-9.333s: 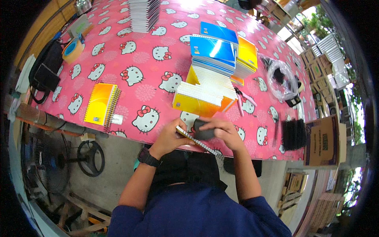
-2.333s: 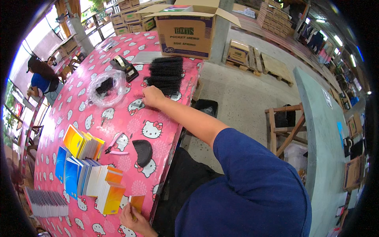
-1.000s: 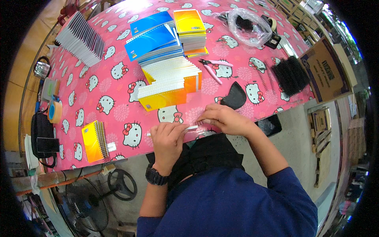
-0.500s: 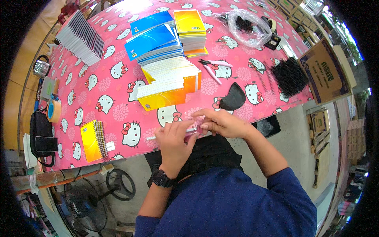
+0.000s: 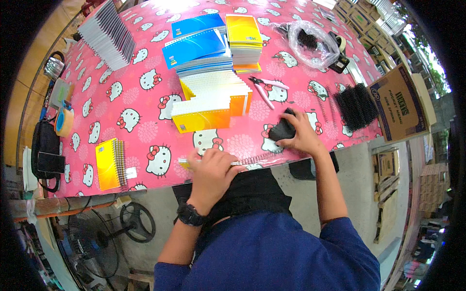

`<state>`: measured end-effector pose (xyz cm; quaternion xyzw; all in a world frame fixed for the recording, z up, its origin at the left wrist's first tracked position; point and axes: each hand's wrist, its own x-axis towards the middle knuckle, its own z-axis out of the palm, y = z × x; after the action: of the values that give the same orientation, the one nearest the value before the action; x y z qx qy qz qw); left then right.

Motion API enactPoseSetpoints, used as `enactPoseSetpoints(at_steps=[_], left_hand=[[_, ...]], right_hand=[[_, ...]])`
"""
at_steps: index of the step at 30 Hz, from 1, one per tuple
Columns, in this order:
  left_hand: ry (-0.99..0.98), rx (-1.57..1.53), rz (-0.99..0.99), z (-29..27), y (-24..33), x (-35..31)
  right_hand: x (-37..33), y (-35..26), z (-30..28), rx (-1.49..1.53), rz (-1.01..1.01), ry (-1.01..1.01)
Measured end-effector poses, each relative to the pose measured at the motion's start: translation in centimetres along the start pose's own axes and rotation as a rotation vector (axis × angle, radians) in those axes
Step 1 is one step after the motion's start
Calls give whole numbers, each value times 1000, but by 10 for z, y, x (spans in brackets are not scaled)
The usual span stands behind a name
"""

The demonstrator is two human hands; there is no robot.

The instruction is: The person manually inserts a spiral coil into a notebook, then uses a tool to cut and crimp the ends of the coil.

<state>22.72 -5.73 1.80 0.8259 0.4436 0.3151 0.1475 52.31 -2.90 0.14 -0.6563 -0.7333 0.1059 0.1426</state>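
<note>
At the table's front edge my left hand (image 5: 212,175) is closed on a small notebook (image 5: 184,163), mostly hidden beneath the fingers. A thin spiral coil (image 5: 261,158) sticks out from its right end along the tabletop. To the right, my right hand (image 5: 307,135) grips a black curved pad (image 5: 283,127), thumb and fingers on its right side. Pink-handled cutting pliers (image 5: 266,92) lie beyond the pad. Just past my left hand stands a row of orange-yellow notebooks (image 5: 201,119) without coils.
Behind are stacks of blue notebooks (image 5: 194,50) and yellow ones (image 5: 244,30). Coil-bound yellow notebooks (image 5: 108,165) lie at left. Black coils (image 5: 357,107) and a cardboard box (image 5: 400,106) are at right. A plastic bag (image 5: 318,46) sits farther back. A fan (image 5: 90,242) stands below the table.
My right hand has left the notebook by my left hand, moved right and taken hold of the black pad. The coil now shows stretched out to the right of my left hand.
</note>
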Motion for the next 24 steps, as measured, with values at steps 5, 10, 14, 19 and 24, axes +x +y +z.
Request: enactPoseSetpoints(at_steps=[5,10,14,19,24], left_hand=[[11,39,18,-17,-24,-9],[38,-8,78,-17,-25,-6],[94,-4,56,-16,-26,-8],[118,-5,51,-14,-30,-11],[144,-13,75,-13,-33,-9]], right_hand=[[6,-35,-5,1144,-259,-402],[9,-83,23,1067,-408,-573],[14,-81,22,840,-180,-383],[12,-85,26,963,-266,-478],[7,-84,23,1397,-358,-615]])
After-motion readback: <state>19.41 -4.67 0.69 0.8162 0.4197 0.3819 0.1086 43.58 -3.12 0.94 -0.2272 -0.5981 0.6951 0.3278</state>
